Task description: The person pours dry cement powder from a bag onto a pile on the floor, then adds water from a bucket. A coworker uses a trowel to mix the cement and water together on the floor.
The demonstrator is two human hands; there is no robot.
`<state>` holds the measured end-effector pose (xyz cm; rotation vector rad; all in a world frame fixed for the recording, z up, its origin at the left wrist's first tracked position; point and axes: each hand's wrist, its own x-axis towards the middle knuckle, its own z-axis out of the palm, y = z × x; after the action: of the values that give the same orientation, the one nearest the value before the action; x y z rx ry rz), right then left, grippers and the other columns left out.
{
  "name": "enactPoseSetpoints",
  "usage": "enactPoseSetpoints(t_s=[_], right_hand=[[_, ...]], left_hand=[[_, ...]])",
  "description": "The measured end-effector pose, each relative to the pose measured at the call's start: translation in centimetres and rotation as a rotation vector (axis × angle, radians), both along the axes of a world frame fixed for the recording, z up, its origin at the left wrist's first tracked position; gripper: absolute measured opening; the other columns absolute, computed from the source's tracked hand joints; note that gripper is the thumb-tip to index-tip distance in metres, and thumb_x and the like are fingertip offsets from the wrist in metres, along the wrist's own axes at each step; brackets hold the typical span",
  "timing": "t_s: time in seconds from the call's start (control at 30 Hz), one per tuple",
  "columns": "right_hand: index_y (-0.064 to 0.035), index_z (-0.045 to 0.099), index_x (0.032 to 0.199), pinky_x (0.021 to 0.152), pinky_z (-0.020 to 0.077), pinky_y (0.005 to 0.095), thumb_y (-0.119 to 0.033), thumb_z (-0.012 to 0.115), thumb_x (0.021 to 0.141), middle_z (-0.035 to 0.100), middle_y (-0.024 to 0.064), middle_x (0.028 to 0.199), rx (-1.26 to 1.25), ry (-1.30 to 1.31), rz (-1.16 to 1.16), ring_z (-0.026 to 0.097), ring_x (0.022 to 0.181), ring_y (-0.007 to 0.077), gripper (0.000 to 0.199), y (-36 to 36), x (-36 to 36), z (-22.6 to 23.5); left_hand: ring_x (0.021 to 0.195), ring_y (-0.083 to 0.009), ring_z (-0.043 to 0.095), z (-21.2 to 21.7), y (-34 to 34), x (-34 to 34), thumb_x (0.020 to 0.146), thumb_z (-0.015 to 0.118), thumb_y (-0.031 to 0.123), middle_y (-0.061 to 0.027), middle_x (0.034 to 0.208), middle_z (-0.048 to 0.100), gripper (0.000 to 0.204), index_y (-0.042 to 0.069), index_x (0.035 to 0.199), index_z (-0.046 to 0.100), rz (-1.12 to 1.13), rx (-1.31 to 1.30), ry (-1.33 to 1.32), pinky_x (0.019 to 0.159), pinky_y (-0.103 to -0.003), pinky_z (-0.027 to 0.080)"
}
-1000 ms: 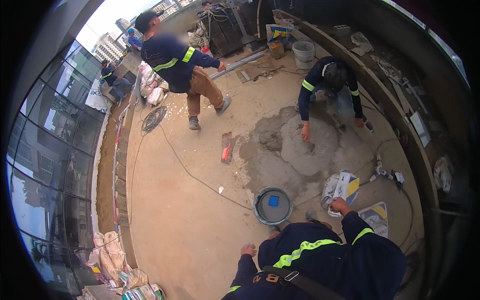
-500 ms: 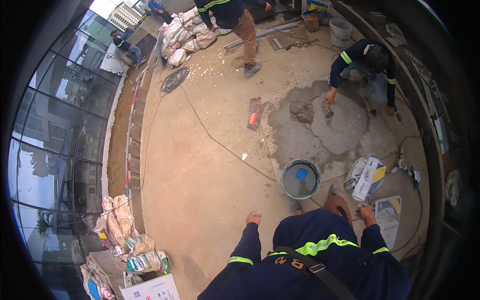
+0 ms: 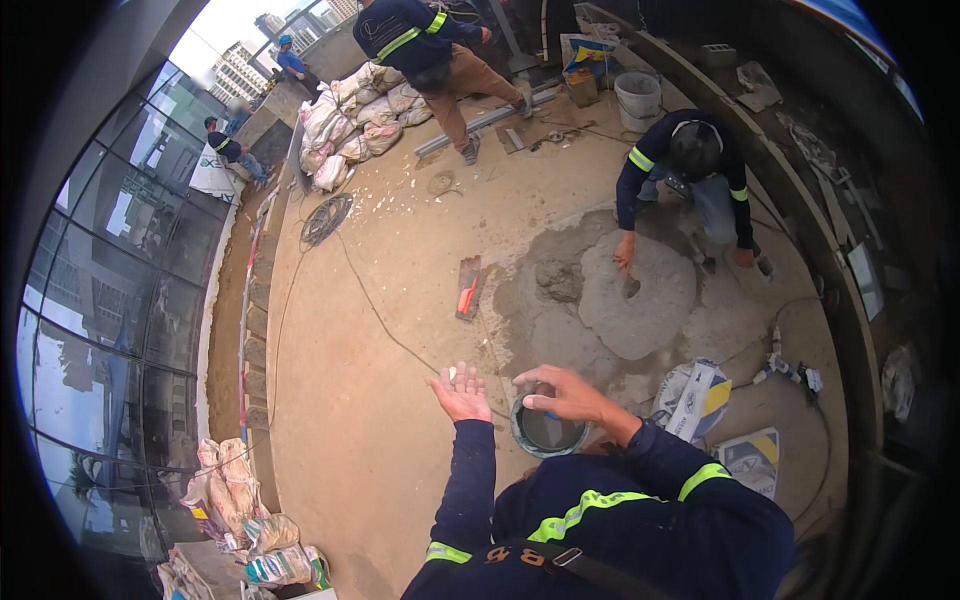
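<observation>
My left hand (image 3: 458, 392) is raised palm up over the sandy floor, fingers apart, with a small white speck on the palm. My right hand (image 3: 562, 392) reaches forward over a round grey bucket (image 3: 522, 432) that stands just in front of me, its fingers loosely curved above the rim and gripping nothing that I can see. Something blue shows inside the bucket under that hand. Both my sleeves are dark blue with yellow reflective bands.
A crouching co-worker (image 3: 690, 170) trowels a wet mortar patch (image 3: 640, 300). An orange-handled float (image 3: 467, 287) and a cable (image 3: 385, 325) lie on the floor. Opened cement bags (image 3: 695, 400) sit at right, stacked sacks (image 3: 350, 125) behind, glass wall (image 3: 110, 330) left.
Both my hands have lifted from close to my body and moved forward; the right one is now over the bucket. The view has swung, and the co-workers appear nearer.
</observation>
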<state>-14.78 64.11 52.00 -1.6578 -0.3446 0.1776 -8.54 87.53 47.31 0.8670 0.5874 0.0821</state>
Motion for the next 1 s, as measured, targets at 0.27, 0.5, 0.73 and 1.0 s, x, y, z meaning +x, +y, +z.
enactPoseSetpoints(t_s=[0.27,0.5,0.73,1.0], right_hand=[[-0.0099,0.065,0.11,0.078,0.0484,0.0408,-0.022,0.068,0.091,0.058,0.013,0.095,-0.02,-0.29,-0.124,0.06,0.086,0.0299,0.023,0.7,3.7,3.9],[-0.0063,0.061,0.107,0.075,0.0487,0.04,-0.019,0.065,0.092,0.059,0.0132,0.096,0.082,-0.181,-0.294,0.06,0.085,0.0308,0.02,4.1,6.0,1.9],[-0.0046,0.055,0.103,0.072,0.0479,0.0421,-0.02,0.062,0.095,0.057,0.015,0.095,-0.105,-0.314,-0.383,0.058,0.084,0.0349,0.018,12.7,12.4,0.5],[-0.0023,0.051,0.101,0.065,0.0467,0.0469,-0.018,0.058,0.095,0.053,0.017,0.095,-0.386,-0.456,-0.24,0.058,0.08,0.04,0.018,15.6,14.0,3.6]], left_hand=[[0.124,-0.0282,0.046,9.1,-8.9,6.5,0.085,0.048,0.079,-0.0133,0.147,0.041,0.104,0.011,0.157,0.018,-0.009,0.065,-0.229,0.108,-0.044,0.03],[0.117,-0.0261,0.049,8.9,-7.6,12.7,0.089,0.045,0.077,-0.0148,0.144,0.043,0.097,0.012,0.156,0.022,-0.042,0.071,-0.265,0.099,-0.041,0.036],[0.12,-0.0247,0.048,7.0,-2.1,20.5,0.089,0.045,0.077,-0.0118,0.142,0.046,0.096,0.011,0.155,0.024,-0.224,0.05,-0.291,0.1,-0.04,0.037],[0.11,-0.0252,0.053,7.9,-0.8,24.3,0.096,0.056,0.052,-0.0145,0.135,0.051,0.077,0.005,0.151,0.032,-0.004,0.503,-0.521,0.095,-0.04,0.042]])
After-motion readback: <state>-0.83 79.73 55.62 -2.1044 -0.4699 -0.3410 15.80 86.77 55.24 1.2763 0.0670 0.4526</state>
